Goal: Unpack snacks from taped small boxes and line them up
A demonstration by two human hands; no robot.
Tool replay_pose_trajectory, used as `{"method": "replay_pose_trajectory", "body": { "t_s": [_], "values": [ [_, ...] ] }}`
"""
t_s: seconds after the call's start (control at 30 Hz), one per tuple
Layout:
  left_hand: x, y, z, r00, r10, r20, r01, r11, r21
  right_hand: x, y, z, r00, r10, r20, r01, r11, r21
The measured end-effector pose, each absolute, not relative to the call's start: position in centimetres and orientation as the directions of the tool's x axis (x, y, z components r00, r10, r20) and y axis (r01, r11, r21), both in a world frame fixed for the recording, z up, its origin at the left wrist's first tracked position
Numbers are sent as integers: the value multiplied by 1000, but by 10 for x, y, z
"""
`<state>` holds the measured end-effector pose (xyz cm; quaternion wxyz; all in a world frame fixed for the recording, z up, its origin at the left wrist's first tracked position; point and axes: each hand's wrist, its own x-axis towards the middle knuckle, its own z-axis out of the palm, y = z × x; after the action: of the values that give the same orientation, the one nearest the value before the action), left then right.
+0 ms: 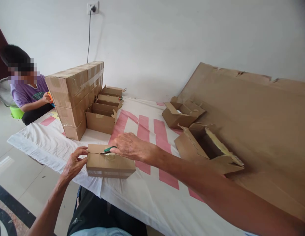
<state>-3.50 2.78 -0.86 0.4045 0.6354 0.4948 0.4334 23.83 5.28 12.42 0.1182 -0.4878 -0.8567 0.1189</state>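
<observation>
A closed cardboard box (110, 164) lies near the front edge of the cloth-covered table, with clear tape along its side. My left hand (75, 162) grips the box's left end, fingers bent against its edge. In my right hand (128, 144) is a green box cutter (109, 149), its handle partly hidden by my fingers. The cutter's metal tip rests at the seam on top of the box, where the left part of the seam looks slit.
Taped boxes (78, 88) are stacked at the left, beside several open boxes (100, 118). Two more open boxes, one nearer (204, 147) and one farther (182, 113), stand right, before a large cardboard sheet (253, 121). Across the table sits another person (29, 88) holding something orange.
</observation>
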Motion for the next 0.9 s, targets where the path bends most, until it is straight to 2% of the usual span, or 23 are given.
{"method": "replay_pose_trajectory", "body": {
  "t_s": [0.1,0.17,0.33,0.53,0.63,0.7,0.8,0.9],
  "values": [
    [-33,28,-9,106,983,147,277,-171,945,229,49,145,-533,820,-209,840,543,-14],
    [-32,27,-10,102,985,140,260,-162,952,227,46,155,-509,820,-263,836,543,74],
    [-31,24,-10,94,986,135,246,-154,957,242,39,152,-575,778,-252,769,619,160],
    [-31,24,-5,81,986,143,270,-160,949,273,42,126,-594,796,-112,776,605,180],
    [-32,24,-2,82,986,146,287,-163,944,301,47,117,-590,806,-57,795,591,134],
    [-32,24,-1,90,984,154,284,-173,943,326,48,116,-566,823,-50,822,568,40],
    [-33,26,-3,106,981,164,271,-187,944,366,38,118,-508,861,3,846,500,-187],
    [-33,30,-2,129,976,175,296,-206,933,388,14,112,-425,888,175,783,458,-421]
  ]
}}
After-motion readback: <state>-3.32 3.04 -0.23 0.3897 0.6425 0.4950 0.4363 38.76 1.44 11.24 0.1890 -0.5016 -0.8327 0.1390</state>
